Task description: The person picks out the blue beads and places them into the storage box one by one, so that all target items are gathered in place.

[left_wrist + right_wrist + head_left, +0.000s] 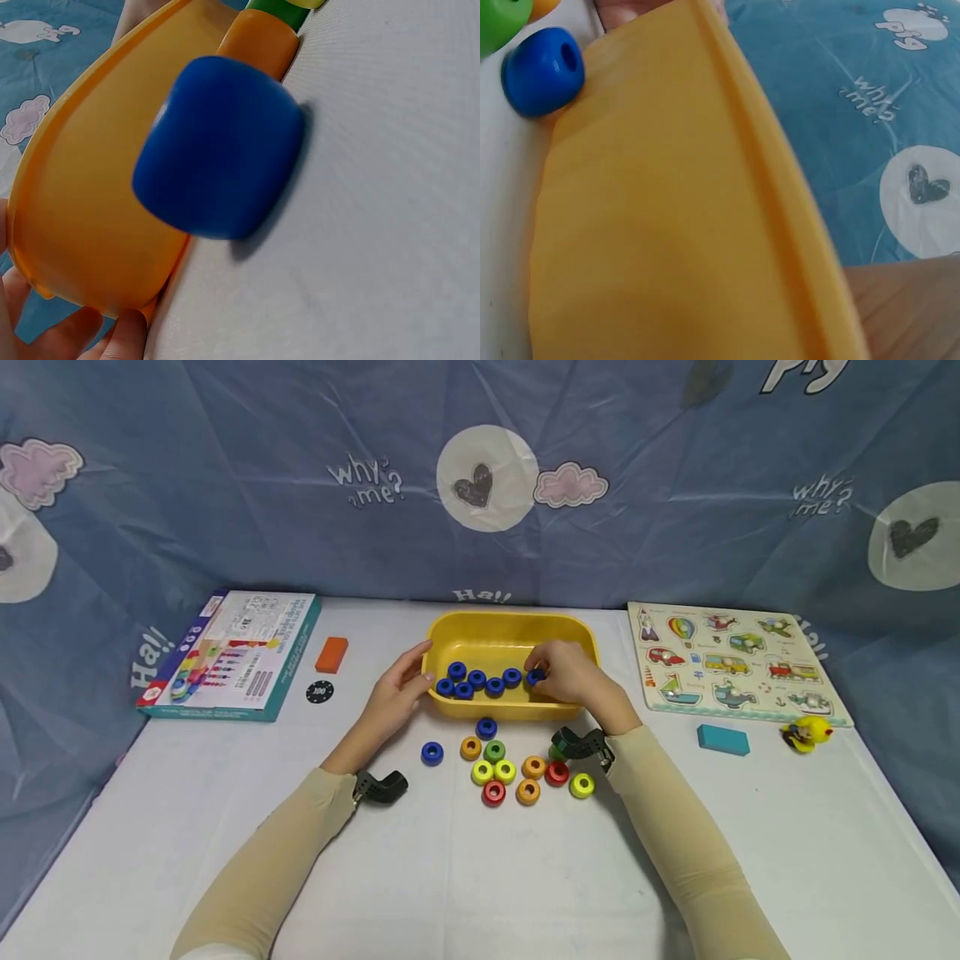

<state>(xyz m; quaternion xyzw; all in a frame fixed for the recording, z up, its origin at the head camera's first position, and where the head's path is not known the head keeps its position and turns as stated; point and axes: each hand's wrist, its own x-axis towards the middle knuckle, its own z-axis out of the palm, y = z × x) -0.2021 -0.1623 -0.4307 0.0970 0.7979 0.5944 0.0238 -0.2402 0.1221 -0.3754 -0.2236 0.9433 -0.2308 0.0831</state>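
My left hand [403,683] grips the left end of a yellow plastic tray [517,712]. In the left wrist view its fingers [67,330] curl against the tray's end wall. Inside the tray, at its right side, my right hand [564,672] pinches a blue ring bead [535,677]. Several more blue ring beads [477,679] lie in the tray, toward its left and middle. The tray's wall hides most of my right hand in the right wrist view. Just in front of the tray sit two blue beads, one in the middle [487,728] and one farther left [432,753].
Orange [528,792], red [493,793], green [494,751] and yellow beads [582,786] lie loose before the tray. A toy box [232,652], an orange block [332,655] and a black chip [319,692] are leftward. Rightward are a picture puzzle [738,660], teal block [723,739] and toy duck [808,733].
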